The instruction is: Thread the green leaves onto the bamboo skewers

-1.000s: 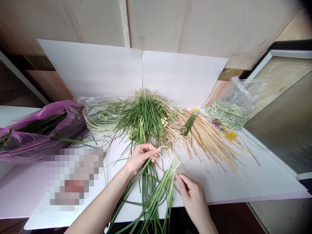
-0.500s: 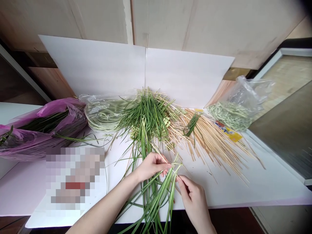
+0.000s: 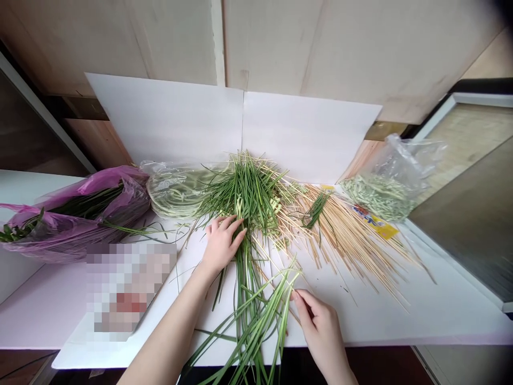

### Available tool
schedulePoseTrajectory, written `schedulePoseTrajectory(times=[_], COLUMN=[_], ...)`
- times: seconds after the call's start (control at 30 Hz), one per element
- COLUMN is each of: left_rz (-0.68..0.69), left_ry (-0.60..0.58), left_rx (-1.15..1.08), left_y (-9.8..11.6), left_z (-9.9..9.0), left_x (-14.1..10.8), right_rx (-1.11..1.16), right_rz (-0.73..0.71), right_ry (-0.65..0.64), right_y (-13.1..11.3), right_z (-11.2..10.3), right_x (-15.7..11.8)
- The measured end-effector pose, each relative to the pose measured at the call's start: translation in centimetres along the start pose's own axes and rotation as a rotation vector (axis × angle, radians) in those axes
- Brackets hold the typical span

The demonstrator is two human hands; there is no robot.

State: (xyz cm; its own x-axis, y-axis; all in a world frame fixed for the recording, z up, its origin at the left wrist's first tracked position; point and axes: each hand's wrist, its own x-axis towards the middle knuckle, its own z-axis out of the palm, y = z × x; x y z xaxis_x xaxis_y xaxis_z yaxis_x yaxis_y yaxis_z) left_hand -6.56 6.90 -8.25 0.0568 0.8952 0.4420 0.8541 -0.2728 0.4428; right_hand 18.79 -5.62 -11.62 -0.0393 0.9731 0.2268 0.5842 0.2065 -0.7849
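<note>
My right hand [image 3: 320, 326] pinches a thin bamboo skewer near the table's front edge. Green chives [image 3: 267, 315] are threaded on that skewer by their pale ends, their leaves fanning down and left past the edge. My left hand [image 3: 222, 242] lies with its fingers spread at the near side of a heap of chives [image 3: 254, 187], reaching its stems; whether it grips any cannot be made out. A strand of long chive leaves [image 3: 242, 267] runs from the heap toward the front, partly under the skewered ones.
Many bamboo skewers [image 3: 352, 235] lie fanned out at right. A clear bag of pale green pieces [image 3: 379, 195] stands behind them. Left of the heap are a clear bag of long green strands [image 3: 180, 190] and a purple bag of greens [image 3: 120, 206]. White boards [image 3: 308, 136] stand behind.
My left hand has let go of the skewered chives and moved up and left to the heap. My right hand stays in place, still holding the skewer. The view has shifted slightly.
</note>
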Motion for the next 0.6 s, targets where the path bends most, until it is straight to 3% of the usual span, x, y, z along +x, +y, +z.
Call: schedulePoseTrajectory(times=[0.13,0.33,0.6], left_rz=[0.039,-0.062,-0.169], left_ry=[-0.023,0.057,0.085], left_rx=[0.17,0.189,-0.063], left_y=[0.21,0.21,0.44], left_z=[0.81,1.15,0.6], left_x=[-0.43,-0.53,-0.34], right_rx=[-0.035,-0.055,-0.059], right_rz=[-0.026,-0.038,-0.042], right_ry=[0.005,0.011,-0.002], right_y=[0.01,0.02,0.05], right_z=[-0.08,-0.16,-0.13], right_x=[0.05,0.02,0.02])
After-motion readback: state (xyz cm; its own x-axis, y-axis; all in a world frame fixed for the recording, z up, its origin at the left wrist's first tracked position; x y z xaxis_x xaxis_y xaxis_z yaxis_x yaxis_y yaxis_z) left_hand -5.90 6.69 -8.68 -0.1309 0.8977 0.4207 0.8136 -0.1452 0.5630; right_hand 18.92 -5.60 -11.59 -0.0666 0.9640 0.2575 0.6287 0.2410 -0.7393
